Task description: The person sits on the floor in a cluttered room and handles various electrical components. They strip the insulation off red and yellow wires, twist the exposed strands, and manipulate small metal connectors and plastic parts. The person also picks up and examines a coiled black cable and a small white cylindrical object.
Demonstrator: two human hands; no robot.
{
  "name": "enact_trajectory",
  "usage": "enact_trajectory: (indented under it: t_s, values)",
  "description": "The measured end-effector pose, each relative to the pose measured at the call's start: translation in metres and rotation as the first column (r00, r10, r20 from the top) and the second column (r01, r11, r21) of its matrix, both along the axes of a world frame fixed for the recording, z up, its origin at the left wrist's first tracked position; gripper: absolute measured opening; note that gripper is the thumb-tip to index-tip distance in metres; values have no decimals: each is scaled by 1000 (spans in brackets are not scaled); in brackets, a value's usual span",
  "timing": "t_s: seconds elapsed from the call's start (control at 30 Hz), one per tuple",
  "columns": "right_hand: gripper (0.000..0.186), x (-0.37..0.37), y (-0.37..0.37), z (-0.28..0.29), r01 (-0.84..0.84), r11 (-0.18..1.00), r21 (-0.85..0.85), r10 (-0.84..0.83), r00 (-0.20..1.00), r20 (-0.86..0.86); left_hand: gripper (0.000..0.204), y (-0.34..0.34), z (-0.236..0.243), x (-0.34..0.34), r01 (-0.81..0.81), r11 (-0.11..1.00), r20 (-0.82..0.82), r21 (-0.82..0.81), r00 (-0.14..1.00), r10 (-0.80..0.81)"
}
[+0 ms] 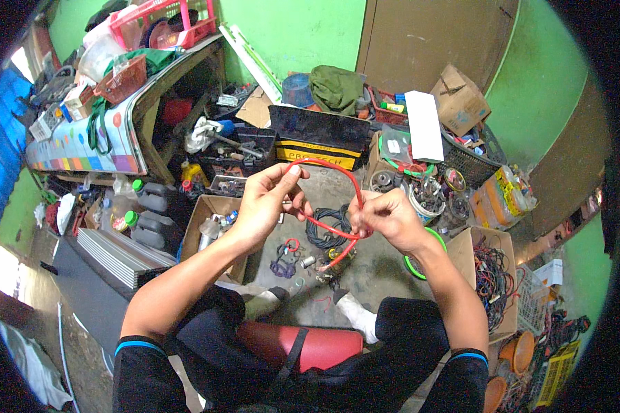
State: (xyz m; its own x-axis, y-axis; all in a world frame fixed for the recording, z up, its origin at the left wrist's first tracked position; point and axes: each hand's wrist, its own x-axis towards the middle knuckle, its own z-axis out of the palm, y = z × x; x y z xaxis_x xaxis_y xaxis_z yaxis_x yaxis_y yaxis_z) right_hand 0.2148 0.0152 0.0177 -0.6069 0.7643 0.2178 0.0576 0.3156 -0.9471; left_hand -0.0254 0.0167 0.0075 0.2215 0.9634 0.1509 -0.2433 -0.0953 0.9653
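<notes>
- A red cable (327, 162) forms an open loop in midair between two bare hands, above the concrete floor (382, 286) and short of its far edge, where a black toolbox (318, 129) stands.
- The left hand (272, 199) pinches the loop narrowly between thumb and forefinger, the other fingers loosely curled by its lower run.
- The right hand (389, 217) is closed to a tight grip where the loop's two sides come together; how the strands cross beneath the fingers cannot be told. A short tail hangs below it.
- Beneath, a black cable coil (329, 228) lies on the floor between the right edge of one cardboard box (194, 224) and the left edge of another, wire-filled box (463, 251). A dark cable bundle (282, 268) and a metal cylinder (308, 261) lie nearer the person's feet.
- The likeliest mishap is a slip: the cable looks springy, and a loosened left pinch could let the loop whip open.
- Pulling the hands apart too sharply could kink the bend beside the right fingers.
- Lowered carelessly, the dangling tail could snag in the coil or among the loose pieces below, since they lie almost directly beneath it.
</notes>
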Motion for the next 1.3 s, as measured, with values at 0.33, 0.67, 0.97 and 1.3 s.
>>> enact_trajectory:
  t_s: [0.33, 0.67, 0.97, 1.3]
  values:
    - [44, -15, -6, -5, 221, 975, 0, -221, 975, 13, 32, -1, 2, 4, -207, 978, 147, -21, 967, 208]
    - [54, -10, -5, -10, 71, 997, -36, -61, 971, 229, 39, 1, 0, -1, -265, 963, 81, -42, 960, 268]
    - [43, -14, -6, -19, 19, 996, 89, -48, 942, 332, 31, 3, 6, 1, -341, 938, 264, -68, 900, 346]
    - [26, -35, -18, -4, -267, 955, 132, 157, 827, 539, 29, 11, -5, -7, 6, 938, 596, -347, 774, 215]
